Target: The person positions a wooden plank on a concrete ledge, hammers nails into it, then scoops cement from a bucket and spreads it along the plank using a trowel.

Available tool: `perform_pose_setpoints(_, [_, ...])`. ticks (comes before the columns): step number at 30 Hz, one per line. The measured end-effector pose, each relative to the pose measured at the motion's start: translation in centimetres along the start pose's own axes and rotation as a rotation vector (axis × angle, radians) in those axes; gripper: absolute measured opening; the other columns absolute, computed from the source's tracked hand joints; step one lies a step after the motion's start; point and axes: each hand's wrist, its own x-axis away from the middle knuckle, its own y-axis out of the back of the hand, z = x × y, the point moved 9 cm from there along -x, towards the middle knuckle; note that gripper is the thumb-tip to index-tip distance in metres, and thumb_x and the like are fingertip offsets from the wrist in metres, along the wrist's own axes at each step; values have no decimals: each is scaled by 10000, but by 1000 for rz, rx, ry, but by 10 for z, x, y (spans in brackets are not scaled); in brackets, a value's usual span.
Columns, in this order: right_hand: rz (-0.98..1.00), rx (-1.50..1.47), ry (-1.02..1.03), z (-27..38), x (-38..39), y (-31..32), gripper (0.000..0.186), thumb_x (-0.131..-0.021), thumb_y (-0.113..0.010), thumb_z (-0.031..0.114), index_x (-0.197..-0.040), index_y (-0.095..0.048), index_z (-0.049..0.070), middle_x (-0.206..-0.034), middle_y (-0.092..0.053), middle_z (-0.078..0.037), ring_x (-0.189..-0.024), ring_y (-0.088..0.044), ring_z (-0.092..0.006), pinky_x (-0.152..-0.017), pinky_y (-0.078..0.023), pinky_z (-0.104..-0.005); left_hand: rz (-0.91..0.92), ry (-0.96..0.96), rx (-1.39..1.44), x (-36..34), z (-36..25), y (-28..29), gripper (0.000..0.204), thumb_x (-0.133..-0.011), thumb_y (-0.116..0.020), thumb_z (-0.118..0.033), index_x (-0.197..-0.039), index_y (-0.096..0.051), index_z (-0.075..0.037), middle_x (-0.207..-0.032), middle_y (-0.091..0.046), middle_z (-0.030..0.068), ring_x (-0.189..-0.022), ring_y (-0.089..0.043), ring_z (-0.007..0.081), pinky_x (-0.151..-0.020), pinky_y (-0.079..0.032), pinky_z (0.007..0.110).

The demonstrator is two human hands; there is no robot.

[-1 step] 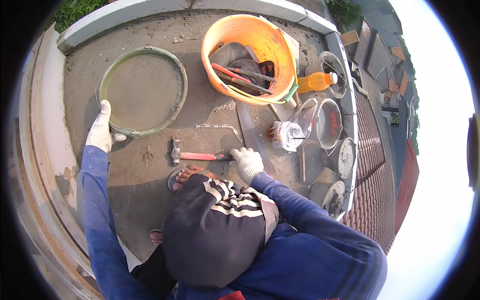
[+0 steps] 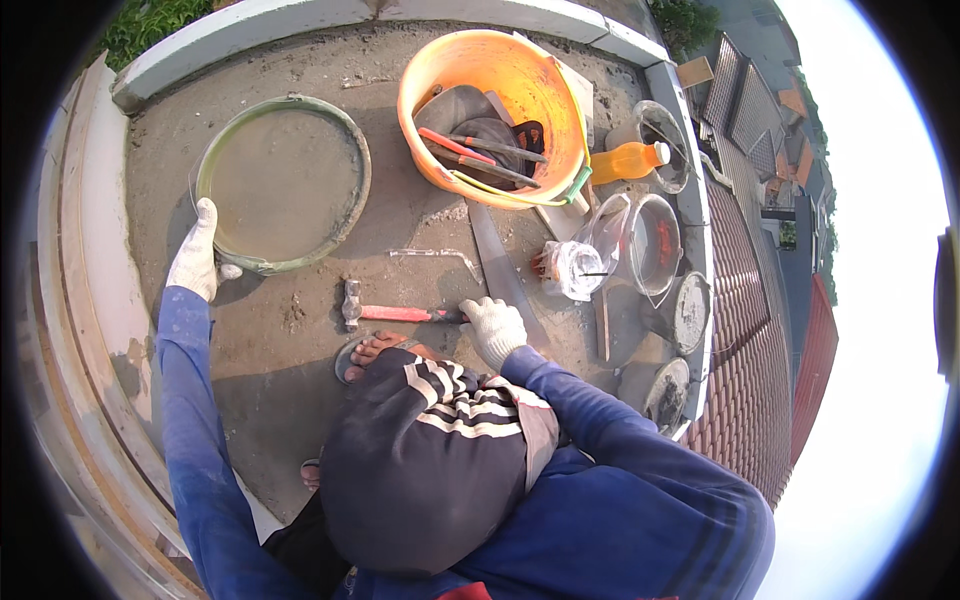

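My left hand (image 2: 200, 262), in a pale knit glove, grips the near-left rim of a green bucket (image 2: 257, 263) full of grey watery liquid. My gloved right hand (image 2: 493, 328) is closed round the handle of a hammer (image 2: 391, 314) with a red and black grip; its steel head is near my sandalled foot (image 2: 376, 350). Beyond the hammer lie a clear narrow strip (image 2: 428, 254) and a long flat metal straightedge (image 2: 502, 270). An orange bucket (image 2: 545, 90) at upper centre holds dark tools with red handles.
At right stand a bottle of orange liquid (image 2: 620, 165), plastic-wrapped containers (image 2: 575, 270) and several mortar-stained pails (image 2: 686, 312) along a low parapet (image 2: 696, 220), with tiled roofs beyond. A pale wall with boards (image 2: 105, 240) curves along the left; another low wall (image 2: 450, 12) runs across the back.
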Motion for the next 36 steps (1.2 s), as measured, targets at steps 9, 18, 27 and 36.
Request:
perform_pose_setpoints(9, [-156,-320,-184,-23,112,4,407,-1027,-740,375,-1332,-726,107,-1183,-774,-191,-1092,-752,-394,-943,-590,-499,-119,-55,-52,-11,1,4,1083,-893,-667,-924,-1611,-551,-121,-1476,-662,115,-1301,-652,254,-984,-605,489])
perform_pose_setpoints(18, [-449,-443,-686,-80,288,-8,335,-1050,-726,347,-1265,-784,97,-1060,-834,-172,-971,-813,-352,-872,-619,-454,-160,-266,225,-43,-7,20,630,-1044,-787,-559,-1492,-664,-133,-1324,-684,7,-1047,-603,97,-830,-507,291])
perform_pose_setpoints(27, [19,-12,-1454,-288,494,-19,581,-990,-758,532,-1390,-727,111,-1363,-756,-217,-1304,-717,-376,-1094,-575,-483,-179,-174,206,-66,9,47,643,-1037,-725,-675,-1389,-685,-139,-1245,-698,-27,-923,-565,63,-728,-470,226])
perform_pose_setpoints(36, [359,-28,-1160,-337,524,46,481,-946,-678,434,-1265,-805,98,-1155,-804,-200,-1092,-781,-356,-969,-611,-469,-189,75,86,15,27,88,1054,-1026,-482,-883,-1728,-412,-99,-1686,-471,149,-1159,-598,177,-926,-606,292])
